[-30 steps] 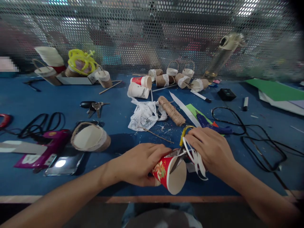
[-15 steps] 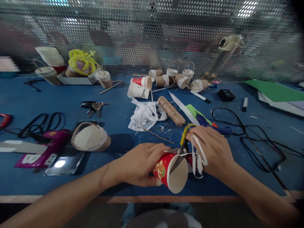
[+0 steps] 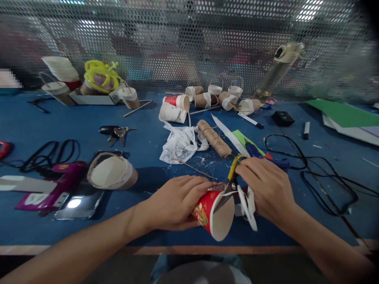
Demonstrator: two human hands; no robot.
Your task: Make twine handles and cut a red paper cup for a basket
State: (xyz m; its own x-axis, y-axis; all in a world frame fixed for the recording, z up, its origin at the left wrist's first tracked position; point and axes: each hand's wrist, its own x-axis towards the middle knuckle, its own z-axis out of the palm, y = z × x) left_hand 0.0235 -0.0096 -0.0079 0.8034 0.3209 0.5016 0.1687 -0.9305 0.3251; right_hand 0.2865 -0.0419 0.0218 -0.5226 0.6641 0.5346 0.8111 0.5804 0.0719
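Note:
My left hand (image 3: 177, 201) is wrapped around a red paper cup (image 3: 204, 211) tipped on its side, its white mouth facing toward me and to the right. In my right hand (image 3: 263, 185) are scissors (image 3: 232, 183) with a yellow handle loop. One blade reaches inside the cup and the other lies outside, across the wall near the rim. A curled white paper strip (image 3: 248, 209) dangles from the rim beside my right fingers. Beyond my hands lie a roll of twine (image 3: 214, 138) and a heap of white lace (image 3: 179, 146).
At left, a twine-trimmed cup (image 3: 111, 173) stands on a phone (image 3: 79, 203) near a purple glue gun (image 3: 59, 185) and keys (image 3: 118, 134). Farther back are small twine-wrapped cups (image 3: 204, 100) and stacked paper cups (image 3: 174, 112). Black cable (image 3: 304, 169) loops at right.
My right hand and the scissors have shifted slightly to the right. The white strip has swung lower, and the cup has turned a little.

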